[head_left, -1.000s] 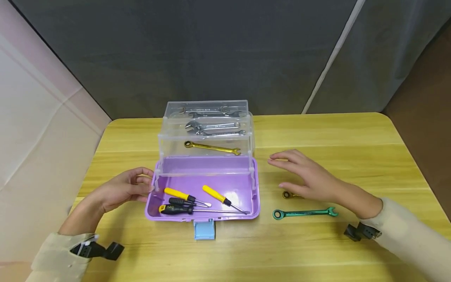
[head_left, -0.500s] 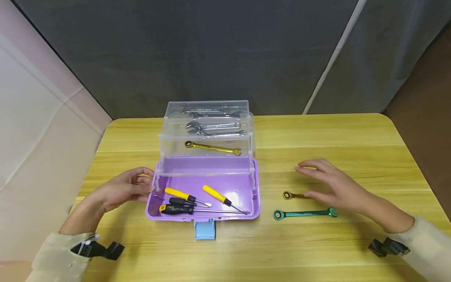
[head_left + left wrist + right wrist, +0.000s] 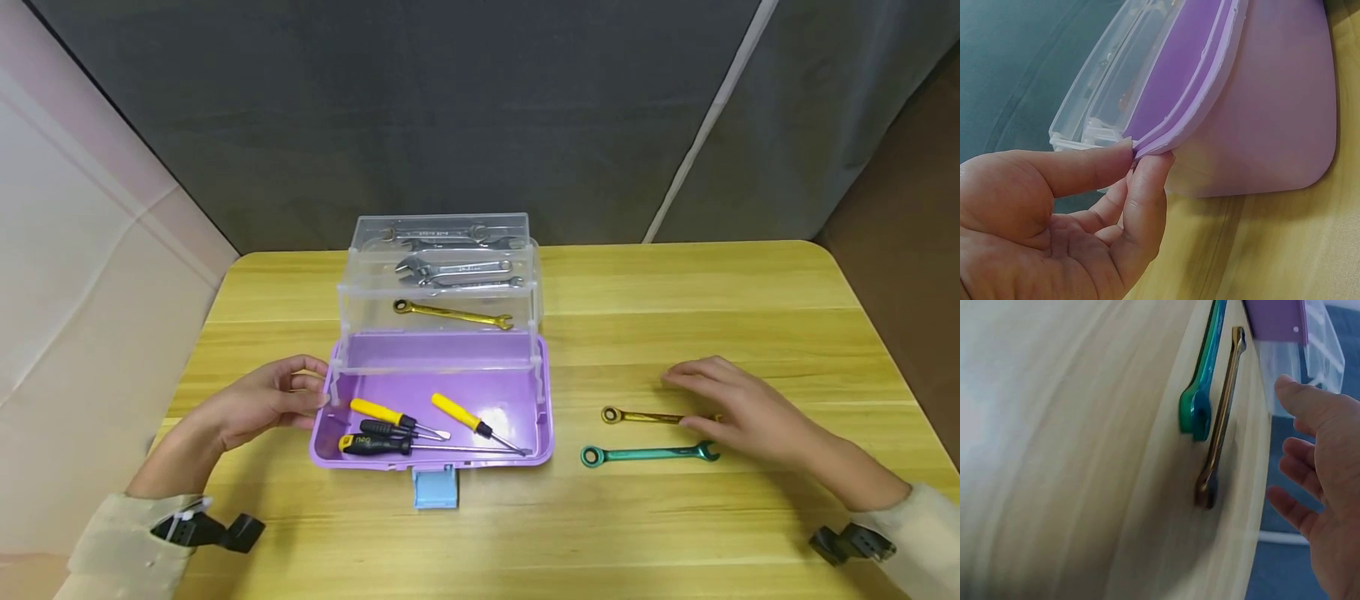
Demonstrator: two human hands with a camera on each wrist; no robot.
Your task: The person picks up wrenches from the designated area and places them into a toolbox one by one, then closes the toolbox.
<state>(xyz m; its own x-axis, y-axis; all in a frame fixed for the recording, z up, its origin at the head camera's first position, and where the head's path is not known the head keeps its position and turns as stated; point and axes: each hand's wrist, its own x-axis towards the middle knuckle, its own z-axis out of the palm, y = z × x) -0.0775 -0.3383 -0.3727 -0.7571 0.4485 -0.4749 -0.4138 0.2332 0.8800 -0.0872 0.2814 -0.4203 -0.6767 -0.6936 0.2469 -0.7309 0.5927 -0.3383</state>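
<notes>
My left hand pinches the left rim of a purple toolbox between thumb and fingers; the left wrist view shows the thumb on top of the rim. Over on the right, my right hand hovers with fingers spread and holds nothing. Below it lies a gold ratchet wrench, its right end partly covered by the hand in the head view. Nearer the front is a green ratchet wrench. In the right wrist view the gold wrench is apart from the fingers.
Several screwdrivers lie in the box's purple bottom. Clear tiered trays rise behind, holding silver wrenches and another gold wrench. A blue latch hangs at the front. A dark curtain stands behind the wooden table.
My right hand has moved away from the box, to the right and toward me, over the gold wrench, uncovering more of it. The left hand has stayed on the rim.
</notes>
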